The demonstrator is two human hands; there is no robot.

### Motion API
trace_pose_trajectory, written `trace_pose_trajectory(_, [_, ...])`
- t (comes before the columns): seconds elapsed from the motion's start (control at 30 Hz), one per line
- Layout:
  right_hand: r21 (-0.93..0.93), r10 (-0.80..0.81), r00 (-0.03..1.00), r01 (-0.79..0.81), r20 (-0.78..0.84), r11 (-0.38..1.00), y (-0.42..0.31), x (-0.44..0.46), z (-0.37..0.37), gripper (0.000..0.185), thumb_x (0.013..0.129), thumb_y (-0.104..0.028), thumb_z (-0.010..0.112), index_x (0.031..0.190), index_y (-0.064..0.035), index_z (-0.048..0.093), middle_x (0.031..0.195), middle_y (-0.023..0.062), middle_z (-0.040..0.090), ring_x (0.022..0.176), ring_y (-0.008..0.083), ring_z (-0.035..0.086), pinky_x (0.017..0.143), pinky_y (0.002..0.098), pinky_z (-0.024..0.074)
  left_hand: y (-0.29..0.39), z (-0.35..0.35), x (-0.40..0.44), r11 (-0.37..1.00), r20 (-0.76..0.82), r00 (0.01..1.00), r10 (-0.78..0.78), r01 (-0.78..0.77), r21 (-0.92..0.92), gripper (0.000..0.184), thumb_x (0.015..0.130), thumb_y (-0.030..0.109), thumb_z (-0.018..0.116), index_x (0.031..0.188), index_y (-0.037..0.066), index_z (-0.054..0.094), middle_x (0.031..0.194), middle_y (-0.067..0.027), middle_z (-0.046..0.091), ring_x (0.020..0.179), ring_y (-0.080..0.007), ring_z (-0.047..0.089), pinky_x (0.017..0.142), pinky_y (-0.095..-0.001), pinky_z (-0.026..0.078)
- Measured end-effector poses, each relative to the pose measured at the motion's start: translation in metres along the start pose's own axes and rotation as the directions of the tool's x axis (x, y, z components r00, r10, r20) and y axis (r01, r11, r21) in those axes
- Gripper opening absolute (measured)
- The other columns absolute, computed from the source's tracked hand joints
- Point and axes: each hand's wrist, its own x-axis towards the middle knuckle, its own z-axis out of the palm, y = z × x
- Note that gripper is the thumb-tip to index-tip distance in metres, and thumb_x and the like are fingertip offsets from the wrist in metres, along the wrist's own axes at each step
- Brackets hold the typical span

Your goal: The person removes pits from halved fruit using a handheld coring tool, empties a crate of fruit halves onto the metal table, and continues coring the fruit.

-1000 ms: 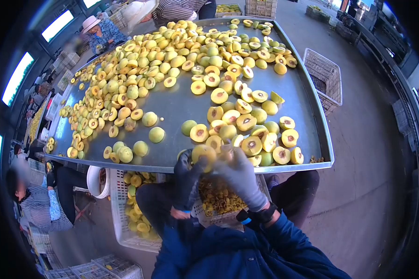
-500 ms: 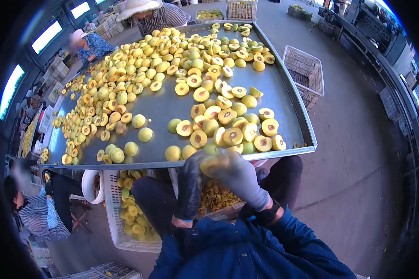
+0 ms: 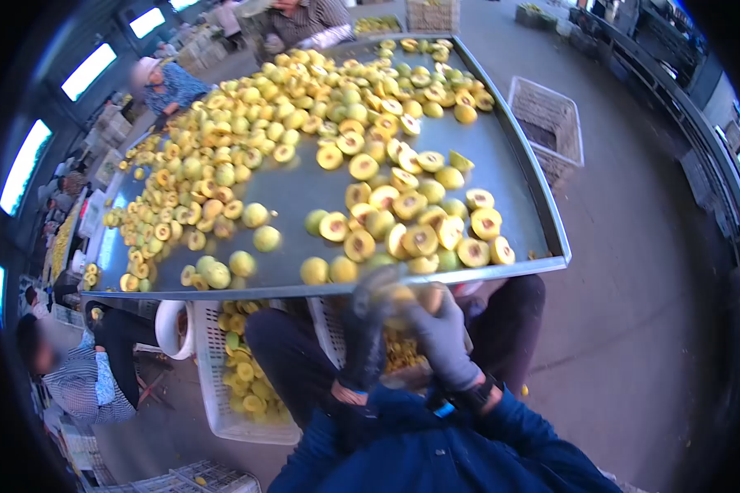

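Just past the table's near edge, my two gloved hands are close together, blurred by motion. My left hand (image 3: 365,329), in a dark glove, is closed around a yellow peach half (image 3: 401,297). Pressed against the fruit from the other side is my right hand (image 3: 446,338), in a grey glove, its fingers bent round it. Whether a small tool is in the right hand cannot be made out. Halved peaches (image 3: 420,241) lie on the metal table (image 3: 296,197) in front of me, many cut side up with brown centres. Below my hands, a crate holds yellow-brown scraps (image 3: 403,355).
A white crate of peach halves (image 3: 251,382) stands left of my legs, beside a white bucket (image 3: 174,329). Right of the table is another crate (image 3: 545,123). Co-workers sit at the far side (image 3: 304,25) and the left (image 3: 82,382). The table has a raised metal rim.
The camera view has shifted slightly, moving the table a little right in view. My hands have moved slightly apart at the fingers, still around the fruit. The far co-worker's head has left the view.
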Motion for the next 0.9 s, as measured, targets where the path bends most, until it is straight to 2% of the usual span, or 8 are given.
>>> trace_pose_trajectory(0.07, [0.137, 0.151, 0.988, -0.155, 0.035, 0.978, -0.030, -0.001, 0.006, 0.027, 0.091, -0.019, 0.065, 0.107, 0.0010, 0.059, 0.083, 0.0056, 0.065, 0.061, 0.0092, 0.059, 0.053, 0.0216, 0.0477, -0.014, -0.003, -0.004, 0.950, 0.013, 0.976, 0.218, -0.216, 0.228, 0.039, 0.101, 0.025, 0.049, 0.130, 0.000, 0.050, 0.124, -0.0126, 0.057, 0.118, -0.0201, 0.052, 0.102, -0.0352, 0.040])
trace_pose_trajectory(0.2, [0.043, 0.241, 0.945, -0.256, 0.222, 0.966, -0.038, 0.002, 0.011, 0.029, 0.093, -0.023, 0.062, 0.110, 0.0005, 0.060, 0.081, 0.0046, 0.064, 0.059, 0.0092, 0.057, 0.053, 0.0220, 0.0464, -0.042, -0.007, -0.016, 0.687, 0.018, 0.975, -0.220, 0.168, -0.707, 0.043, 0.100, 0.026, 0.052, 0.133, 0.001, 0.042, 0.125, -0.0120, 0.053, 0.115, -0.0227, 0.052, 0.097, -0.0342, 0.046])
trace_pose_trajectory(0.27, [-0.032, 0.256, 0.923, -0.258, 0.288, 0.966, -0.045, 0.002, 0.010, 0.030, 0.094, -0.023, 0.062, 0.113, -0.0004, 0.060, 0.081, 0.0039, 0.063, 0.060, 0.0085, 0.057, 0.053, 0.0219, 0.0458, -0.046, -0.012, -0.022, 0.957, -0.144, 0.990, -0.004, -0.038, -0.286, 0.044, 0.096, 0.018, 0.058, 0.133, 0.001, 0.041, 0.127, -0.0137, 0.052, 0.116, -0.0238, 0.052, 0.097, -0.0349, 0.047])
trace_pose_trajectory(0.43, [-0.442, -0.031, 0.930, 0.204, 0.367, 0.874, -0.033, -0.016, -0.013, 0.037, 0.093, -0.024, 0.064, 0.122, -0.0022, 0.056, 0.098, 0.0078, 0.067, 0.085, 0.0221, 0.066, 0.074, 0.0352, 0.0534, -0.010, -0.034, -0.016, 0.927, -0.200, 0.946, 0.253, -0.179, 0.328, 0.051, 0.088, -0.004, 0.061, 0.133, -0.002, 0.039, 0.127, -0.0192, 0.054, 0.112, -0.0255, 0.056, 0.097, -0.0369, 0.048])
trace_pose_trajectory(0.53, [-0.724, 0.193, 0.907, 0.155, 0.374, 0.672, -0.046, -0.025, -0.012, 0.037, 0.091, -0.022, 0.066, 0.121, -0.0035, 0.056, 0.104, 0.0151, 0.066, 0.090, 0.0318, 0.067, 0.076, 0.0376, 0.0533, 0.033, -0.032, -0.012, 0.939, -0.206, 0.970, 0.130, -0.053, 0.341, 0.042, 0.091, 0.001, 0.058, 0.130, -0.003, 0.042, 0.124, -0.0196, 0.058, 0.111, -0.0251, 0.058, 0.098, -0.0369, 0.047])
trace_pose_trajectory(0.67, [-0.543, -0.296, 0.787, 0.596, 0.541, 0.592, -0.065, -0.021, 0.009, 0.047, 0.079, -0.020, 0.074, 0.120, -0.0096, 0.055, 0.093, 0.0150, 0.065, 0.081, 0.0358, 0.067, 0.068, 0.0414, 0.0534, 0.058, -0.031, -0.012, 0.863, -0.190, 0.965, 0.181, -0.063, 0.500, 0.038, 0.094, 0.008, 0.055, 0.128, -0.004, 0.045, 0.117, -0.0195, 0.061, 0.107, -0.0291, 0.060, 0.096, -0.0404, 0.047])
trace_pose_trajectory(0.8, [-0.560, -0.478, 0.745, 0.666, 0.465, 0.492, -0.049, -0.027, 0.028, 0.043, 0.075, -0.016, 0.074, 0.114, -0.0097, 0.056, 0.085, 0.0091, 0.064, 0.070, 0.0289, 0.066, 0.058, 0.0362, 0.0523, 0.054, -0.021, -0.019, 0.995, -0.222, 0.970, 0.103, -0.101, 0.023, 0.046, 0.099, 0.028, 0.048, 0.135, -0.001, 0.042, 0.130, -0.0177, 0.054, 0.118, -0.0300, 0.053, 0.100, -0.0426, 0.044])
trace_pose_trajectory(0.9, [-0.620, -0.489, 0.734, 0.670, 0.471, 0.409, -0.047, -0.028, 0.032, 0.036, 0.074, -0.014, 0.072, 0.107, -0.0107, 0.057, 0.075, 0.0065, 0.059, 0.062, 0.0258, 0.063, 0.050, 0.0355, 0.0488, 0.054, -0.021, -0.017, 0.986, -0.240, 0.960, 0.146, -0.121, 0.116, 0.045, 0.100, 0.030, 0.045, 0.132, -0.002, 0.044, 0.126, -0.0172, 0.056, 0.116, -0.0289, 0.054, 0.099, -0.0417, 0.044])
